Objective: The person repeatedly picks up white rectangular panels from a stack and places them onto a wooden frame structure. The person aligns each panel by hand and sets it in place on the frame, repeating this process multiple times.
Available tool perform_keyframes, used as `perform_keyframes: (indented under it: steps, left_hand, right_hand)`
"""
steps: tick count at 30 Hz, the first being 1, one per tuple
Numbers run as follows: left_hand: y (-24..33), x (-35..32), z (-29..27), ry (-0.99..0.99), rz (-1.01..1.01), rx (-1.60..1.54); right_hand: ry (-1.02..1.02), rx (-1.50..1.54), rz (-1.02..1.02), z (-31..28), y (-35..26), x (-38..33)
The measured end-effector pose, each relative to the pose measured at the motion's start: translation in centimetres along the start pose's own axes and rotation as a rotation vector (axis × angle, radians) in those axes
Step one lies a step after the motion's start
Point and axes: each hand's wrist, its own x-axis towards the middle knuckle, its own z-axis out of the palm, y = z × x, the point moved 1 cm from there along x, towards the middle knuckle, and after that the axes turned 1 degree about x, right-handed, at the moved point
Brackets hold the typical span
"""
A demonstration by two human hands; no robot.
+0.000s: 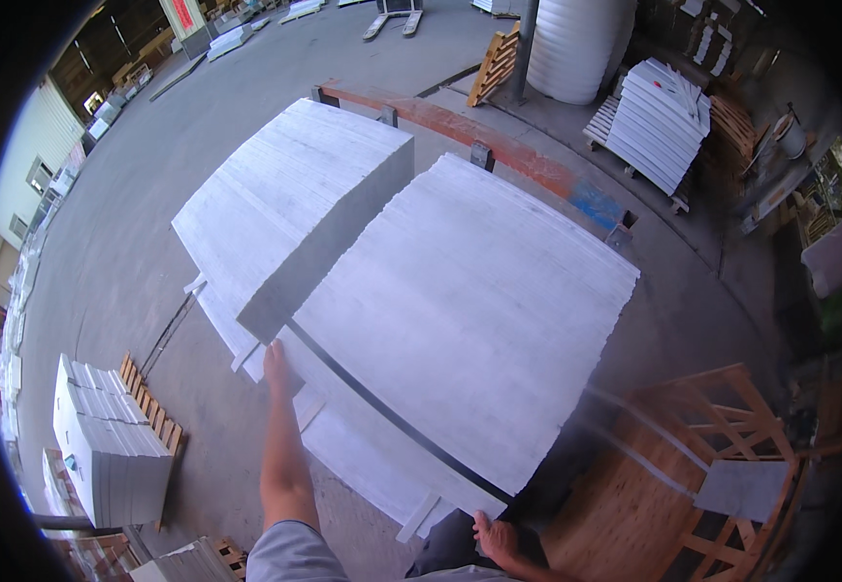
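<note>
Two big bundles of white stone slabs lean on a rack in front of me. My left hand (275, 361) reaches forward, fingers stretched, and presses against the lower corner of the left slab bundle (285, 194), whose grey edge faces me. The wider right slab bundle (469, 310) has a black strap (392, 417) across its lower part. My right hand (496, 536) sits low, fingers apart, just below that bundle's bottom edge and holding nothing. Small white spacer pieces (419, 517) stick out under the slabs.
A red and blue steel beam (499, 145) runs behind the bundles. A pallet of stacked white tiles (111, 436) stands at the left and a wooden crate frame (712, 436) at the lower right. Behind are a white ribbed tank (576, 48), more slabs (659, 121) and a leaning pallet (494, 63).
</note>
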Motion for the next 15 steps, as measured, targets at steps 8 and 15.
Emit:
perform_keyframes:
  steps: [8, 15]
  left_hand:
    - [-0.8, 0.3, -0.1, 0.012, -0.048, -0.038]
    - [-1.5, 0.9, 0.3, -0.022, -0.014, -0.003]
  right_hand:
    - [-0.057, 0.076, 0.129, -0.9, -1.4, -0.2]
    - [-0.017, 0.146, 0.146, -1.2, -2.6, 0.2]
